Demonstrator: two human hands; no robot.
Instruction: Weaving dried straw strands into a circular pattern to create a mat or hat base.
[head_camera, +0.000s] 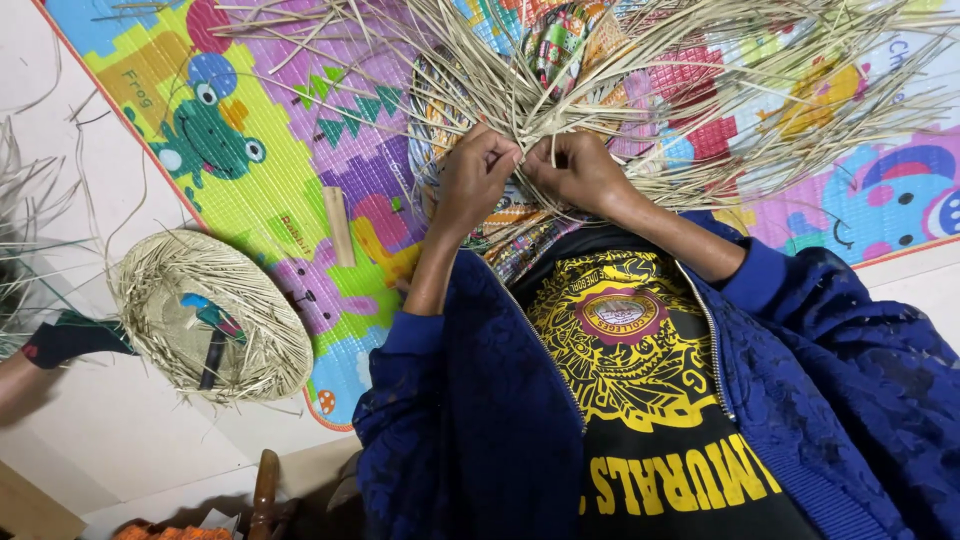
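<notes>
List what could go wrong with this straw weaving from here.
1. Both hands, left hand and right hand, pinch thin dry straw strips; one might snap or slip loose.
2. The loose strands fan out widely and could tangle.
3. The wooden stick beside the forearm could be knocked away.

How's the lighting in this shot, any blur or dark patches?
Head view: even, soft light on the colourful play mat and straw strips; both hands sharp; the blue jacket falls into dim shadow at the bottom; edges bend slightly from the wide lens.
</notes>
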